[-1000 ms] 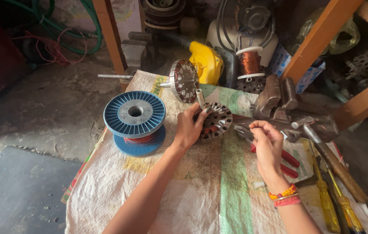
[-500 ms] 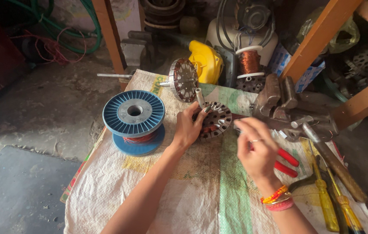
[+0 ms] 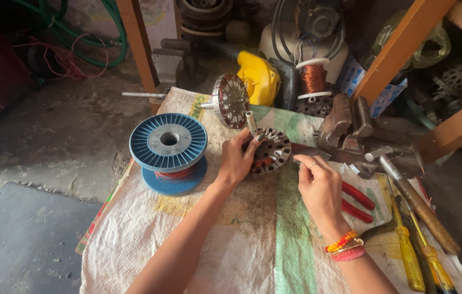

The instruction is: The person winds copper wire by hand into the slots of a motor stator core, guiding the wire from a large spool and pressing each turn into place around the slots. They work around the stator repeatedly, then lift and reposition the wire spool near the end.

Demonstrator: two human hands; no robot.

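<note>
A: Nearest to us we see the woven sack (image 3: 231, 256) spread as a work mat, and both forearms reaching out over it.

B: Our right hand (image 3: 320, 188) hangs just right of the round slotted motor core (image 3: 270, 152), fingers curled inward with thumb and forefinger pinched. Whether a thin wire sits in that pinch we cannot tell; it is too fine to show.

A: Our left hand (image 3: 236, 160) grips the core's left edge, fingers wrapped on its rim, holding it tilted on the sack.

B: Just right of the right hand lie red-handled pliers (image 3: 357, 201), and further right yellow-handled screwdrivers (image 3: 408, 253).

A: Left of the core stands a blue spool (image 3: 169, 149) with reddish wire.

B: Beyond, we see a second core (image 3: 230, 100), a yellow tool body (image 3: 258, 79) and a copper wire reel (image 3: 313, 79).
</note>
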